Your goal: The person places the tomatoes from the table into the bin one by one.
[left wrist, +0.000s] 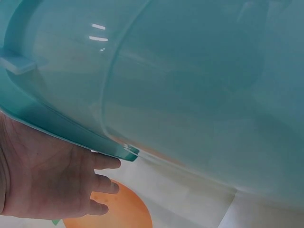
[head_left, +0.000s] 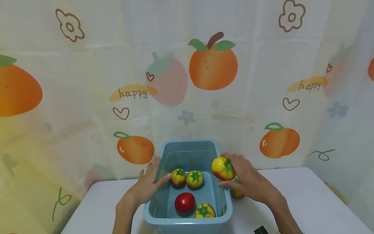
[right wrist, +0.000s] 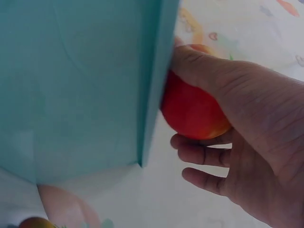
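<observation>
A blue-green plastic bin [head_left: 187, 221] stands on the white table. Inside are a red round fruit [head_left: 185, 203] and several yellow-red fruits with green leafy tops, among them one fruit [head_left: 194, 179] near the middle. My right hand [head_left: 248, 178] holds another yellow-red fruit [head_left: 223, 168] at the bin's right rim, thumb on one side and fingers on the other. The right wrist view shows this fruit's red underside [right wrist: 194, 107]. My left hand [head_left: 146, 185] rests at the left rim, fingers straight along the outside and thumb reaching over the rim.
One more yellow-red fruit [head_left: 238, 191] lies on the table just right of the bin, partly behind my right hand. A small dark object [head_left: 261, 230] shows at the bottom edge. Behind the table [head_left: 292, 201] hangs a fruit-printed curtain [head_left: 213, 110].
</observation>
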`<state>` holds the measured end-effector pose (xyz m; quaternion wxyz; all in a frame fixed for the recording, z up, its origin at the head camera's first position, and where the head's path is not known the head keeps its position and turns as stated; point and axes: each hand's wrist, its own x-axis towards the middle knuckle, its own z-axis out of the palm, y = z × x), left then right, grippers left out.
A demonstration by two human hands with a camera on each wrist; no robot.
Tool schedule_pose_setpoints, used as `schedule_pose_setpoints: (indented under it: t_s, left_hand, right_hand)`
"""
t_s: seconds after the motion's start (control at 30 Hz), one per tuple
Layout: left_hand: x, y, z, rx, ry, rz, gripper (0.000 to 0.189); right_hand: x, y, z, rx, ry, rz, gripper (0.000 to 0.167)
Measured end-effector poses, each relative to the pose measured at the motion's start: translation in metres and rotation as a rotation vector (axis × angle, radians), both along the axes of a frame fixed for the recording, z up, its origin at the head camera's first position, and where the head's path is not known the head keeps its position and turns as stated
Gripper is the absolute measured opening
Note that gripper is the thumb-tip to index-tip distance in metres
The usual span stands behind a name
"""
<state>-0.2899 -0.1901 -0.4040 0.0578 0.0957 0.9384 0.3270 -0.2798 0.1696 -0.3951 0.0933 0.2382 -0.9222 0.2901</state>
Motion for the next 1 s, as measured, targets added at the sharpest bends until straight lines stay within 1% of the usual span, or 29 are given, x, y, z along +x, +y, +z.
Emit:
schedule_pose_setpoints:
  t_s: [0.1, 0.2, 0.27, 0.37, 0.43, 0.63, 0.77, 1.0]
  left_hand:
    - [-0.001, 0.000, 0.000, -0.005, 0.003, -0.004, 0.097]
    - [0.000, 0.000, -0.001, -0.004, 0.004, -0.004, 0.098]
    - [0.000, 0.001, 0.000, -0.004, 0.003, -0.003, 0.099]
    - [0.001, 0.001, 0.000, -0.001, 0.000, 0.001, 0.098]
    - [0.001, 0.001, 0.001, -0.001, -0.005, 0.004, 0.098]
    - [0.001, 0.002, 0.001, -0.006, -0.011, 0.007, 0.098]
    - [0.001, 0.001, 0.001, -0.011, -0.011, 0.002, 0.097]
    - [0.000, 0.000, 0.001, -0.017, -0.009, 0.002, 0.098]
  right_hand:
    - [0.002, -0.008, -0.001, -0.009, 0.030, 0.020, 0.089]
    - [0.003, -0.017, -0.004, -0.010, 0.085, 0.044, 0.088]
    - [0.004, -0.023, -0.006, -0.006, 0.133, 0.060, 0.089]
    - [0.004, -0.031, -0.009, -0.002, 0.178, 0.083, 0.093]
    - [0.005, -0.035, -0.011, -0.005, 0.179, 0.092, 0.097]
    - [0.005, -0.039, -0.012, -0.028, 0.141, 0.093, 0.106]
    - [0.006, -0.036, -0.009, -0.030, 0.145, 0.100, 0.103]
    - [0.008, -0.017, 0.002, -0.060, 0.150, 0.038, 0.095]
